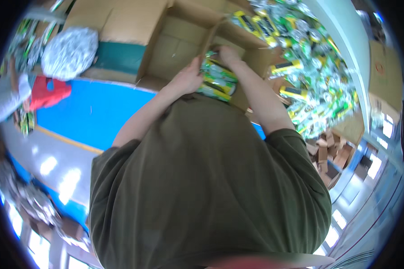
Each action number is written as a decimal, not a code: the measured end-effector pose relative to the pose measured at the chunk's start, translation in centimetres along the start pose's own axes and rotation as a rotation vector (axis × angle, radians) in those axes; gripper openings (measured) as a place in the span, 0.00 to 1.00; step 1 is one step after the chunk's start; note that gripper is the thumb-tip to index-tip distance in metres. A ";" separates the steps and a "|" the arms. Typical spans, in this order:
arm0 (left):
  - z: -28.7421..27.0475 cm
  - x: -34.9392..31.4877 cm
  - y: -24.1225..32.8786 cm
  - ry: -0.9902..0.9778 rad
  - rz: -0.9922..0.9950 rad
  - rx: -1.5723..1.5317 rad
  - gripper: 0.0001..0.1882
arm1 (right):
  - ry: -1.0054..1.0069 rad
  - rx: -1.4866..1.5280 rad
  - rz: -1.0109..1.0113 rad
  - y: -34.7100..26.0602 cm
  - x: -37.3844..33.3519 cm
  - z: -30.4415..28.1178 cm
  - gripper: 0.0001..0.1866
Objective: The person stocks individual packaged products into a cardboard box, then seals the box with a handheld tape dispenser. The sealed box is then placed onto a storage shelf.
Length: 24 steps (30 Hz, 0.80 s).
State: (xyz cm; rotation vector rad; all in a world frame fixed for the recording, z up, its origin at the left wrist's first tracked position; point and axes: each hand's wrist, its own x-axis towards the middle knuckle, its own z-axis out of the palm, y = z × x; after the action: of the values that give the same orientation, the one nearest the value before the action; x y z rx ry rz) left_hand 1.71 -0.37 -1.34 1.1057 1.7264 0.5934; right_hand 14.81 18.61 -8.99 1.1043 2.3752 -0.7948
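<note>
On the left, a person's pale sleeve [13, 101] is by a red cloth [51, 93]. Next come a big shiny round bundle [70, 53], a blue table top [94, 107] and an open brown box [177, 38]. The left hand [188, 80] touches the left edge of the next brown box [251, 45]; I cannot tell how tight it is.

In that box, green and yellow packs [219, 80] lie side by side. Their long way runs left to right, tipping a bit down to the right, with a pale round end on the right. The labels are too blurry to read. The right hand [229, 56] reaches in at their far end, fingers partly hidden, so I cannot tell if it holds one. Its arm covers some of the box. Further right, a heap of shiny wrapped packs [321, 76] points every way.
</note>
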 end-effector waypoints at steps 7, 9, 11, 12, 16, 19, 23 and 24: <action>-1.0 -1.5 1.3 0.005 -0.077 0.017 0.34 | 0.633 0.578 -0.316 -3.1 -14.0 -7.3 0.16; -0.8 -1.3 1.1 0.020 -0.061 0.034 0.35 | 1.446 0.528 -0.015 3.0 -14.2 -6.9 0.04; -0.9 -1.6 2.1 -0.002 -0.105 0.042 0.35 | 1.548 0.693 0.357 12.8 -11.0 -5.4 0.22; -1.2 -1.3 2.7 -0.037 -0.111 0.042 0.35 | 1.484 0.584 0.710 19.8 -8.3 -3.0 0.31; -0.8 -0.2 2.0 -0.051 -0.110 0.075 0.36 | 1.238 0.991 0.888 28.0 -3.3 -0.7 0.33; -0.1 -1.0 0.8 0.014 -0.081 0.076 0.36 | 1.106 1.375 0.881 24.9 -3.1 -2.3 0.32; -1.4 -1.2 1.9 -0.024 -0.100 0.049 0.35 | 0.599 1.910 0.291 21.0 -7.8 -4.1 0.19; -1.4 -1.5 2.1 -0.048 -0.123 0.044 0.35 | 0.619 2.002 0.119 16.5 -11.1 -5.5 0.17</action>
State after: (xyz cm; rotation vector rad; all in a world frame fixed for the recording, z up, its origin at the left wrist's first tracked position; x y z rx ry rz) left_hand 1.44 -0.57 1.55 1.0277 1.7586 0.4516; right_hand 33.94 24.62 -3.90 2.1327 0.9815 -3.2775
